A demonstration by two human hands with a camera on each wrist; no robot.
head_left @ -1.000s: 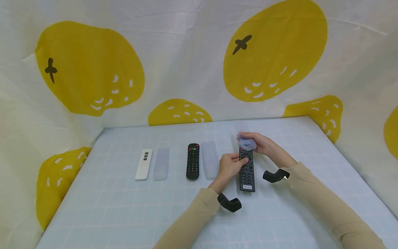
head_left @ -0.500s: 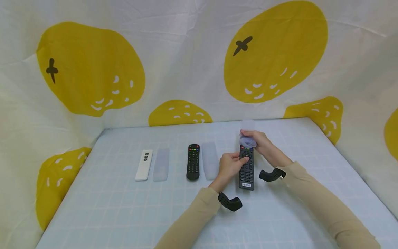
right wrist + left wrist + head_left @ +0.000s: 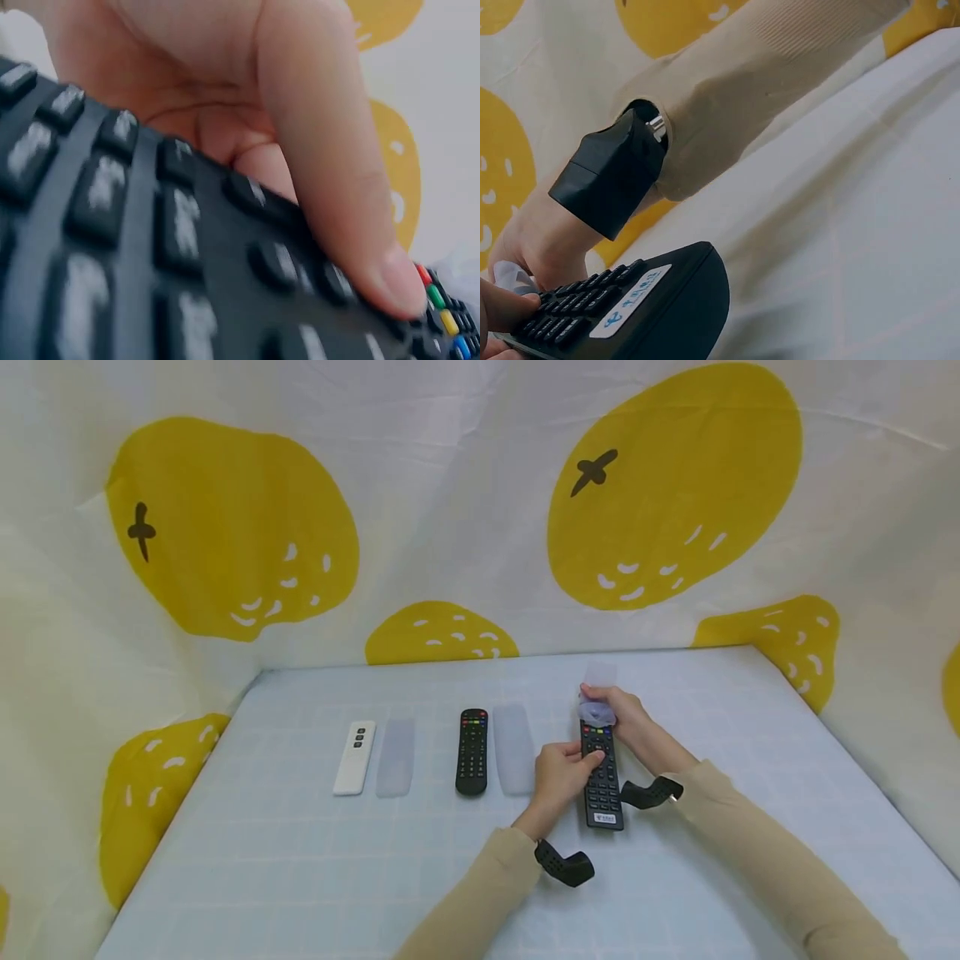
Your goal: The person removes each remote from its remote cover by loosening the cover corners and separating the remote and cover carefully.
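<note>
A black remote control (image 3: 603,797) is held over the right part of the table, its far end inside a bunched translucent cover (image 3: 597,714). My left hand (image 3: 557,775) grips the remote from the left, thumb on the buttons. That thumb shows large in the right wrist view, pressed on the black keys (image 3: 180,225). My right hand (image 3: 624,708) pinches the gathered cover at the remote's far end, and a flat part of the cover sticks out beyond the fingers. In the left wrist view the near end of the remote, with its white label (image 3: 630,302), stands in front.
Left of the hands lie a flat translucent cover (image 3: 513,750), another black remote (image 3: 472,752), a narrower translucent cover (image 3: 396,758) and a white remote (image 3: 354,758). The blue-white tablecloth (image 3: 300,877) ends at a patterned curtain (image 3: 450,527) behind.
The flat end of the cover now shows beyond my right hand. Both hands and the remote have come slightly nearer, and the remote's near end has swung a little right.
</note>
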